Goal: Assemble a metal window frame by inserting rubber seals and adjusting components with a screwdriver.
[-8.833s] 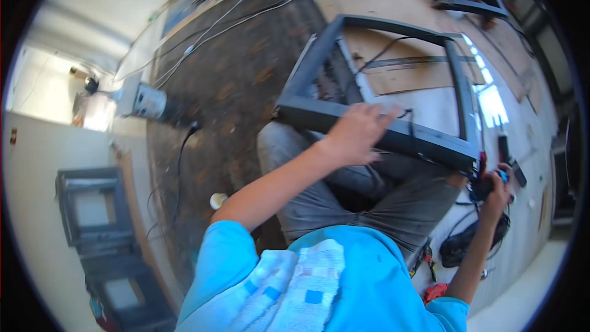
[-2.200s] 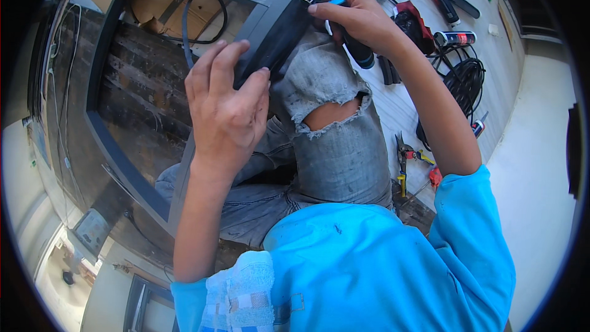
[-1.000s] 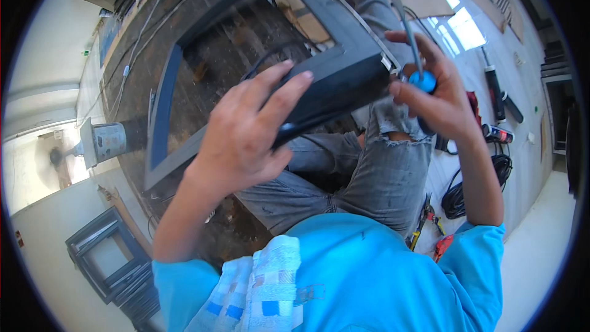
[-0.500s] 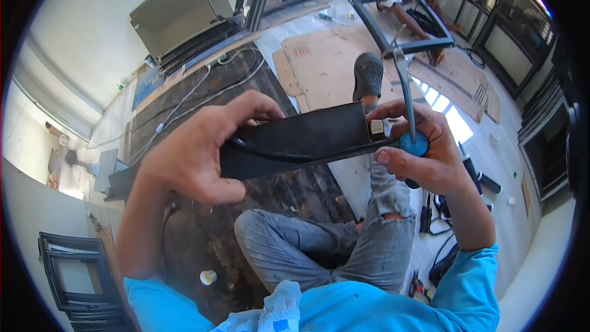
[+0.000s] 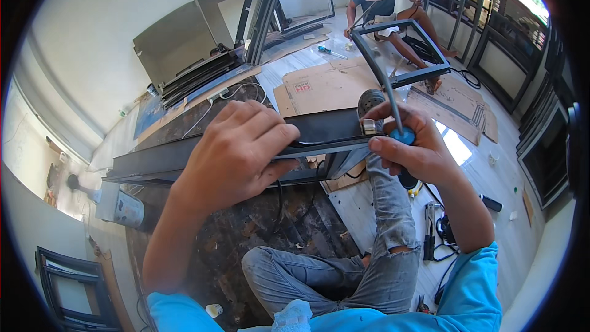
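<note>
A long dark metal frame (image 5: 329, 128) lies across in front of me, its near side and a crosspiece now showing. A black rubber-like strip (image 5: 326, 142) runs along its channel. My left hand (image 5: 236, 150) is closed over the frame, fingers on top and thumb below, beside the strip; whether it pinches the strip is hidden. At the frame's right end sits a small silvery metal piece (image 5: 369, 126). My right hand (image 5: 418, 144) is closed around a screwdriver-like tool with a blue handle (image 5: 404, 136), its metal shaft pointing up, fingertips at that frame end.
Another person (image 5: 381, 3) sits at the back with a dark window frame (image 5: 399, 49). Flattened cardboard (image 5: 319, 86) covers floor beyond my foot. Frames and panels (image 5: 184, 37) lean on the walls. A bucket (image 5: 129, 209) stands left; tools and cables (image 5: 433, 230) lie right.
The frame has tilted, showing its crosspiece. My left hand has moved right and closed over its edge; the right hand keeps its tool. My view has lifted, showing more of the other person.
</note>
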Demonstrator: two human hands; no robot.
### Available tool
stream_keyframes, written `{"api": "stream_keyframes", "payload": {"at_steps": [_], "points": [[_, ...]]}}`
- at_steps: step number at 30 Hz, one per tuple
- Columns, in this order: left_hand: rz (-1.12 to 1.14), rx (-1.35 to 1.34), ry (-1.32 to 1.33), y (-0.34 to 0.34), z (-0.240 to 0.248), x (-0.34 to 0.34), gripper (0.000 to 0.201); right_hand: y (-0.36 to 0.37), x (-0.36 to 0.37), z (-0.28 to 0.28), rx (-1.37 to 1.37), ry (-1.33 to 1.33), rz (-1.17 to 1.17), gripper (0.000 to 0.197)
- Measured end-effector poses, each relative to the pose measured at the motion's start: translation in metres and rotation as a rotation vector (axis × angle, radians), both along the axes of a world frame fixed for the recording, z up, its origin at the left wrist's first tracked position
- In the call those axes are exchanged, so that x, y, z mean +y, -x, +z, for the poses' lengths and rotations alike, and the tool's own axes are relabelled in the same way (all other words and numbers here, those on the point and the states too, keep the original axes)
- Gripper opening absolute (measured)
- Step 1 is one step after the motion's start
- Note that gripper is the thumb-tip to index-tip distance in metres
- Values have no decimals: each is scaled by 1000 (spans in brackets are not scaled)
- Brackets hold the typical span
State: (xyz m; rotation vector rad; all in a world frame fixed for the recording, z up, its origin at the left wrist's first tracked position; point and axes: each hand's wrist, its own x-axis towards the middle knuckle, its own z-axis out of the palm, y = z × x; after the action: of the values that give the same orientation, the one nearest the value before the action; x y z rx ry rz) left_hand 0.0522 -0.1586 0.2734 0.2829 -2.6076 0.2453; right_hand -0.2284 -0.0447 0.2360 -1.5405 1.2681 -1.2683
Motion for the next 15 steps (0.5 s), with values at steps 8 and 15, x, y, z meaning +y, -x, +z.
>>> {"api": "stream_keyframes", "payload": {"at_steps": [8,15], "points": [[-29,62,16,12,-1,-6,35,15,-17,4,96,1,-59,49],[29,231,-61,23,-7,-18,27,8,-33,11,78,-40,-117,48]]}}
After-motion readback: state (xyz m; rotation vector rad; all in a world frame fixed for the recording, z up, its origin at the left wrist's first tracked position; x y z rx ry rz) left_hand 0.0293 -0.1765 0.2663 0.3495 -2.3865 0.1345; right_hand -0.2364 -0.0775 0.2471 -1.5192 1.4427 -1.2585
